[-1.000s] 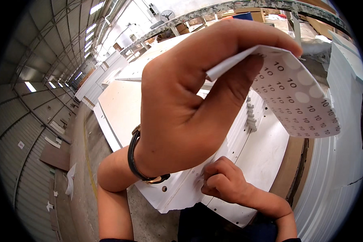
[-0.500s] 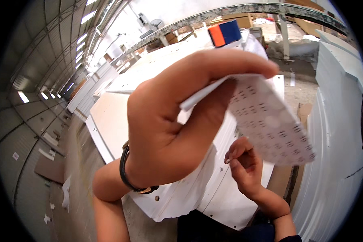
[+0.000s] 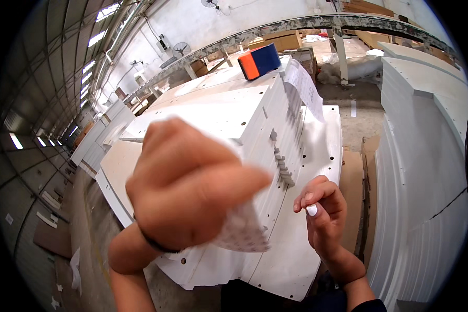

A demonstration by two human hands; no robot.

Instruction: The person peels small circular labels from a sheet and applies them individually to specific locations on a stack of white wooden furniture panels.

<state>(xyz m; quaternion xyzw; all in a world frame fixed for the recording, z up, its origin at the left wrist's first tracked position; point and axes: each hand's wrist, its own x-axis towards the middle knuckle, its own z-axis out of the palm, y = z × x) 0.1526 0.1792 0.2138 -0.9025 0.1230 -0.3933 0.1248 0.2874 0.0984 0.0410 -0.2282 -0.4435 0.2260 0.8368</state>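
Observation:
My left hand, blurred by motion, is raised over a stack of white panels with its fingers closed. A white sheet of printed round stickers hangs from beneath that hand, partly hidden by it. Further right, my right hand is held above a lower white panel with small holes. A small white sticker shows on its thumb tip, the index finger curled close to it. Along the stack's side, panel edges show notches and holes.
An orange and dark blue block sits on the stack's far end, beside a hanging paper sheet. Another tall stack of white panels stands at right. Behind runs a worn metal rail. Cardboard lies between the stacks.
My left hand has moved down and left with the sticker sheet, which has swung lower beneath it. My right hand has stayed nearly in place, its white sticker now plainer to see. The view has shifted.

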